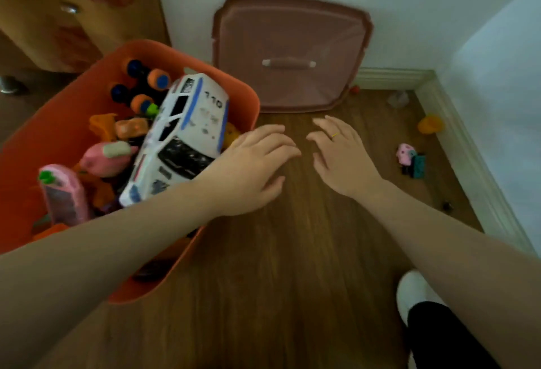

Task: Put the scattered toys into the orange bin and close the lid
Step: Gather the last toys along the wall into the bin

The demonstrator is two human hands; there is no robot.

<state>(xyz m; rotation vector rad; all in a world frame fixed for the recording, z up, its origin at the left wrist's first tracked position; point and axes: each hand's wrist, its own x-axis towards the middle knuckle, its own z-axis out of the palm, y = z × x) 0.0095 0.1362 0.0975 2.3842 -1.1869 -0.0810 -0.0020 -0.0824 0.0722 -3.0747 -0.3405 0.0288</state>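
Bin (87, 99): open and very full; a white car (178, 140) sticks up above the rim.
Lid (292, 52): leans on the wall behind the bin; it may not close.
Left hand (251, 169), right hand (342, 158): loose, holding nothing, right of the bin.
Pink toy (409, 159), orange toy (430, 124): far right of the bin, easy to forget.

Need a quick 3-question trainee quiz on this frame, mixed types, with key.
1. True or false: the lid is on the orange bin.
2. The white police car is: A) on the floor B) in the bin C) in the left hand.
3. Fill in: the pink toy lies on the floor beside the ____ hand.

Key: 1 false, it leans against the wall. 2 B. 3 right.
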